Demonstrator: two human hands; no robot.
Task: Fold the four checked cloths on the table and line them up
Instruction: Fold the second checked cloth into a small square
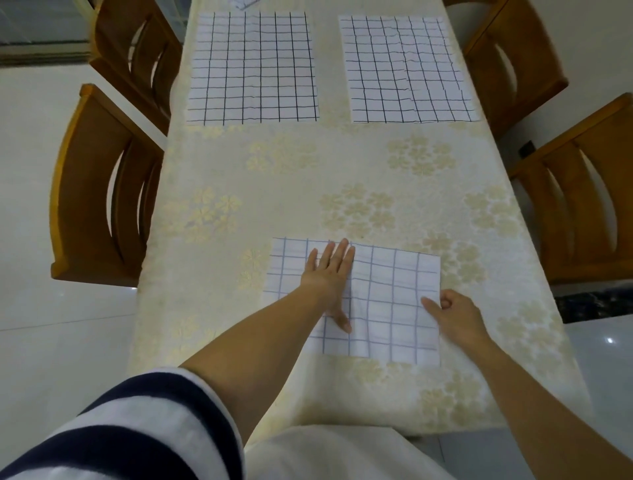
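A white checked cloth (387,301) lies near the table's front edge, folded over with a crease down its middle. My left hand (329,274) presses flat on its left half, fingers spread, thumb along the crease. My right hand (452,313) pinches the cloth's right edge between thumb and fingers. Two more checked cloths lie flat and unfolded farther back: one at the left (253,68), one at the right (407,72). A corner of another checked cloth (245,3) shows at the top edge.
The table carries a cream cloth with gold flower prints (308,192). Wooden chairs stand on both sides: two on the left (99,192), (137,58), two on the right (582,195), (513,61). The floor is pale tile.
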